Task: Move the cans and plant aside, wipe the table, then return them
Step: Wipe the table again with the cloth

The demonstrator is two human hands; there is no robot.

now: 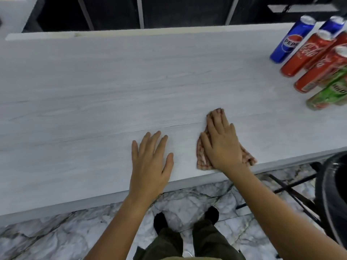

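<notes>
Cloth [201, 158]: soft, limp rag pinned at table's [75, 91] near edge
Right hand [221, 145]: fingers flat, pressing it
Left hand [150, 162]: released, palm resting beside cloth
Cans [308, 53]: light, slick, far right of cloth; grip round their sides

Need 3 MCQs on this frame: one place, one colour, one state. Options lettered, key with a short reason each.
1. Where do the cans stand on the table?
A. far right
B. far left
C. centre

2. What colour is the Pepsi can?
A. green
B. blue
C. yellow

3. What is the right hand doing?
A. lifting a can
B. hanging idle
C. pressing flat on the cloth

A: they cluster at the right end.
B: its body is blue.
C: straight fingers lie on the cloth, while the left hand rests flat on bare table.
</notes>
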